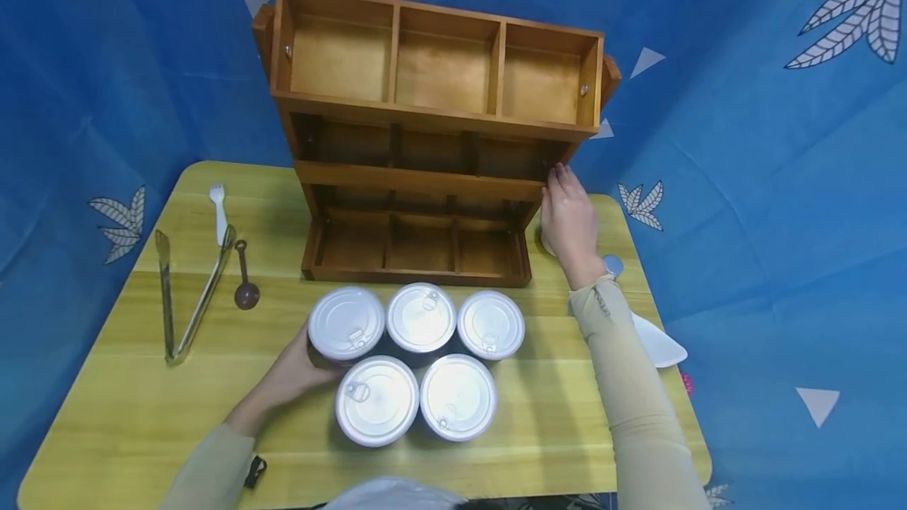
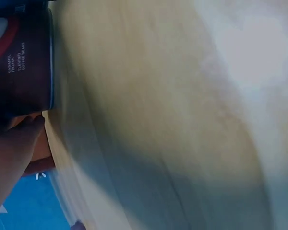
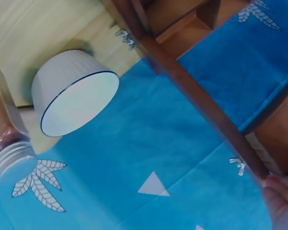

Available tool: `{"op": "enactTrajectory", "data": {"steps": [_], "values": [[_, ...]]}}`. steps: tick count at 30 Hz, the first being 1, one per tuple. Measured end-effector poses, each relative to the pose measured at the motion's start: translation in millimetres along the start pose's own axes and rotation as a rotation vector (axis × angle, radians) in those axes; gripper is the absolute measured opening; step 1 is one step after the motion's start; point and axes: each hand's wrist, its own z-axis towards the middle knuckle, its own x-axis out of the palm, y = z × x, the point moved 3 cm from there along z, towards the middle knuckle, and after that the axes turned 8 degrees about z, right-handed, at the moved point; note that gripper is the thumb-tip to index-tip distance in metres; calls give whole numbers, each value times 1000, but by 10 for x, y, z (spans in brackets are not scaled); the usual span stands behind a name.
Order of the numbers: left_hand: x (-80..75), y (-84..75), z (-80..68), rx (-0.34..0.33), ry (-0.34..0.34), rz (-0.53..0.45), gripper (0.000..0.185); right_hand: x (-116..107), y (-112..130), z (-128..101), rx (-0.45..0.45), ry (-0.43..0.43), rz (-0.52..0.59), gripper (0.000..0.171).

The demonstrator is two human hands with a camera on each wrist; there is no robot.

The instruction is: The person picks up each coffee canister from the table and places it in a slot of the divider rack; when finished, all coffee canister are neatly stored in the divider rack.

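Observation:
A brown wooden three-tier shelf (image 1: 425, 173), divided into compartments, stands at the back of the table. My right hand (image 1: 570, 219) is at its right side, and in the right wrist view the fingers (image 3: 278, 191) pinch the edge of a side board. Several cans with silvery pull-tab lids stand in two rows before the shelf. My left hand (image 1: 301, 368) grips the back-left can (image 1: 347, 323) from its left side; most of its fingers are hidden. In the left wrist view a dark coffee can (image 2: 24, 67) shows printed text.
On the left lie metal tongs (image 1: 201, 301), a white fork (image 1: 218, 211) and a brown scoop (image 1: 246, 295). To the right are a white bowl (image 3: 62, 81), a bottle with a silvery cap (image 3: 14, 160) and a white pointed dish (image 1: 659, 343), partly behind my sleeve.

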Motion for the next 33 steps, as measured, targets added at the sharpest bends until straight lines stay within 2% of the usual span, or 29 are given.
{"op": "enactTrajectory", "data": {"steps": [10, 18, 23, 27, 33], "values": [[39, 53, 113, 122, -10, -128, 114, 10, 9, -7, -11, -19, 57, 34], [10, 75, 121, 84, -49, -145, 115, 27, -9, 4, 10, -2, 67, 35], [-138, 14, 120, 87, -124, -152, 117, 45, -10, -1, 22, 6, 75, 35], [-289, -148, 247, 94, -167, -143, 114, 47, -18, -5, 33, -2, 75, 35], [-429, -348, 575, 82, -199, -92, 118, 34, -8, -11, 20, -4, 71, 36]]}}
